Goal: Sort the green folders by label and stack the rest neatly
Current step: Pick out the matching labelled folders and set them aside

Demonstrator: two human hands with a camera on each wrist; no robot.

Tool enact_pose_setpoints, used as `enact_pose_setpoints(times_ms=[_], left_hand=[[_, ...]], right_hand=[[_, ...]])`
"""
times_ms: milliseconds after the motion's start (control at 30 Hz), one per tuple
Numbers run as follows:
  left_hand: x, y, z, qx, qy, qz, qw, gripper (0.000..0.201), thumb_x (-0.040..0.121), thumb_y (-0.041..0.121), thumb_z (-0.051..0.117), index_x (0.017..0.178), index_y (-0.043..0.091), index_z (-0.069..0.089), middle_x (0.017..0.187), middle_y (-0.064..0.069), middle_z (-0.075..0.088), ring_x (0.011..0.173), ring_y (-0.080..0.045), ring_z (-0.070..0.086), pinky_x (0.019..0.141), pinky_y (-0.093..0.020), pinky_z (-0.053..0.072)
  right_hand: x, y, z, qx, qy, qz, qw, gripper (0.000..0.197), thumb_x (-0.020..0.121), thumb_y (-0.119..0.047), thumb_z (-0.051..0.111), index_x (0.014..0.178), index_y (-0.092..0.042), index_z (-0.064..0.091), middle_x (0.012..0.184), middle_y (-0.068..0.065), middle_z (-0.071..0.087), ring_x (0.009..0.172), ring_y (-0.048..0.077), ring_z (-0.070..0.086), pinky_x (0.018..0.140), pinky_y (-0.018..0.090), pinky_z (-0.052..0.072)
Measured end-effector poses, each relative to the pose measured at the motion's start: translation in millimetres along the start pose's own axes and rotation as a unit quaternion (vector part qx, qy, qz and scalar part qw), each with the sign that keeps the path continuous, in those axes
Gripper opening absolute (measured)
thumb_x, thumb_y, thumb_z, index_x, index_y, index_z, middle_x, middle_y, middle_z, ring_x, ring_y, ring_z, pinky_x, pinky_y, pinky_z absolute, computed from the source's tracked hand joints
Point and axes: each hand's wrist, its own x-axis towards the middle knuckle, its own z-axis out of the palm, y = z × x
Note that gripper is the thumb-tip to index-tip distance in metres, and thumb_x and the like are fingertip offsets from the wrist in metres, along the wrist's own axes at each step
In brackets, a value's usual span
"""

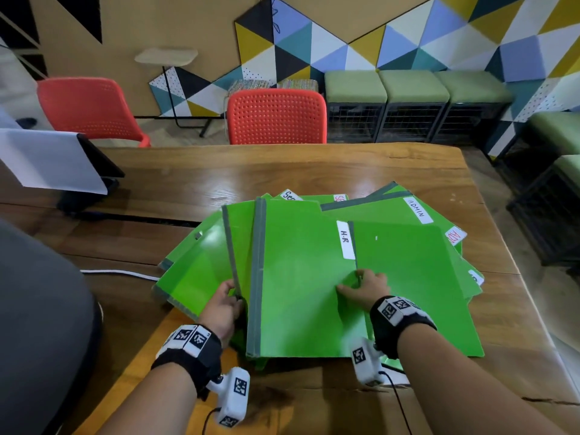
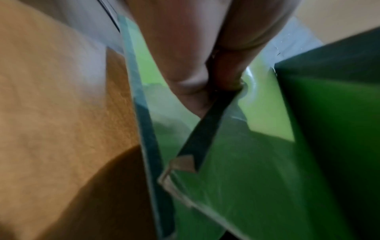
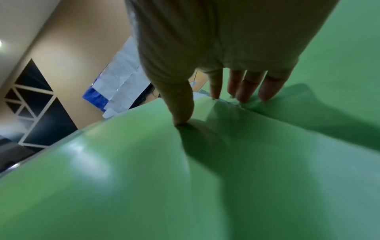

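A loose, fanned pile of green folders (image 1: 301, 277) with grey spines lies on the wooden table (image 1: 219, 177). White labels read H.R (image 1: 345, 243) and ADMIN (image 1: 418, 210); others are partly covered. My left hand (image 1: 233, 296) pinches the grey spine (image 2: 205, 129) of a folder near the pile's left side, and that folder is tilted up on edge. My right hand (image 1: 361, 285) rests flat on the pile: the thumb (image 3: 182, 118) presses on the H.R folder, and the straight fingers (image 3: 242, 92) touch the spine edge of the folder to its right (image 1: 414, 277).
Two red chairs (image 1: 276, 117) stand behind the table, with green stools (image 1: 411, 86) by the patterned wall. A dark stand with a white sheet (image 1: 53, 161) sits at the far left, and a white cable (image 1: 119, 273) runs beside the pile. The table's right edge (image 1: 489, 215) is close to the folders.
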Motion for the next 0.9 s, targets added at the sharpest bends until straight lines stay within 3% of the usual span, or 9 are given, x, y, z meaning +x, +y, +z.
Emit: enact_pose_setpoints(times_ms=[100, 200, 300, 400, 467, 533, 667, 767, 900], left_hand=[[-21, 9, -11, -0.031, -0.06, 0.011, 0.998, 0.06, 0.081, -0.032, 0.03, 0.104, 0.018, 0.055, 0.08, -0.014, 0.067, 0.073, -0.027, 0.061, 0.06, -0.036, 0.055], [-37, 9, -22, -0.04, -0.08, 0.012, 0.996, 0.065, 0.079, -0.034, 0.03, 0.104, 0.02, 0.056, 0.072, -0.009, 0.069, 0.071, -0.027, 0.059, 0.059, -0.037, 0.054], [-45, 8, -25, -0.01, -0.029, -0.018, 0.999, 0.053, 0.088, -0.023, 0.04, 0.108, 0.023, 0.057, 0.08, -0.012, 0.065, 0.072, -0.028, 0.06, 0.066, -0.042, 0.056], [-29, -8, -33, -0.011, 0.113, -0.063, 0.992, 0.021, 0.091, 0.001, 0.057, 0.109, 0.012, 0.056, 0.085, -0.011, 0.061, 0.076, -0.026, 0.061, 0.08, -0.046, 0.056], [-7, -27, -43, 0.068, 0.202, -0.089, 0.973, 0.038, 0.079, 0.025, 0.072, 0.108, 0.004, 0.059, 0.096, -0.015, 0.067, 0.086, -0.032, 0.065, 0.083, -0.048, 0.056], [10, -44, -47, 0.095, 0.202, -0.115, 0.968, 0.061, 0.067, 0.039, 0.075, 0.109, -0.002, 0.059, 0.099, -0.018, 0.069, 0.088, -0.034, 0.067, 0.082, -0.05, 0.056], [29, -50, -43, 0.043, 0.19, -0.146, 0.97, 0.048, 0.078, 0.034, 0.067, 0.109, -0.002, 0.056, 0.09, -0.02, 0.068, 0.074, -0.034, 0.07, 0.076, -0.054, 0.058], [5, -18, -41, 0.077, 0.227, -0.103, 0.966, 0.039, 0.087, 0.018, 0.055, 0.121, 0.0, 0.047, 0.095, -0.019, 0.06, 0.078, -0.035, 0.062, 0.07, -0.037, 0.052], [-20, 3, -44, 0.068, 0.268, -0.006, 0.961, 0.029, 0.097, 0.011, 0.043, 0.125, 0.009, 0.048, 0.096, -0.019, 0.057, 0.082, -0.034, 0.056, 0.072, -0.037, 0.045]], right_hand=[[-11, -7, -2, 0.208, -0.038, -0.036, 0.977, 0.081, 0.078, -0.029, 0.076, 0.14, -0.007, 0.029, 0.136, 0.018, 0.042, 0.114, 0.027, 0.049, 0.102, 0.037, 0.041], [-19, -14, -2, 0.313, -0.088, -0.018, 0.945, 0.117, 0.051, -0.047, 0.088, 0.145, -0.013, 0.026, 0.136, 0.015, 0.047, 0.12, 0.034, 0.051, 0.105, 0.049, 0.04], [-23, -16, 1, 0.306, -0.054, -0.038, 0.95, 0.073, 0.077, -0.035, 0.074, 0.138, -0.011, 0.041, 0.128, 0.009, 0.056, 0.117, 0.032, 0.054, 0.102, 0.054, 0.043], [-42, -20, -17, 0.276, -0.012, -0.054, 0.959, 0.042, 0.092, -0.02, 0.058, 0.132, -0.008, 0.049, 0.112, 0.004, 0.059, 0.104, 0.027, 0.058, 0.094, 0.039, 0.046], [-43, -15, -25, 0.274, 0.025, -0.047, 0.96, 0.044, 0.095, -0.014, 0.054, 0.136, -0.002, 0.044, 0.111, 0.01, 0.055, 0.109, 0.031, 0.055, 0.087, 0.033, 0.042], [-40, -8, -27, 0.259, 0.046, -0.034, 0.964, 0.05, 0.095, -0.017, 0.054, 0.139, 0.001, 0.039, 0.132, 0.018, 0.053, 0.121, 0.034, 0.05, 0.097, 0.037, 0.042], [-37, 3, -28, 0.259, 0.04, 0.0, 0.965, 0.062, 0.092, -0.027, 0.058, 0.145, -0.007, 0.033, 0.145, 0.017, 0.043, 0.125, 0.035, 0.049, 0.104, 0.05, 0.042], [-33, 8, -32, 0.248, 0.037, -0.012, 0.968, 0.06, 0.091, -0.032, 0.058, 0.143, -0.011, 0.037, 0.139, 0.015, 0.049, 0.121, 0.035, 0.052, 0.101, 0.053, 0.045], [-37, -3, -35, 0.277, 0.028, -0.017, 0.96, 0.058, 0.093, -0.029, 0.057, 0.143, -0.007, 0.036, 0.135, 0.016, 0.051, 0.125, 0.034, 0.048, 0.105, 0.05, 0.04]])
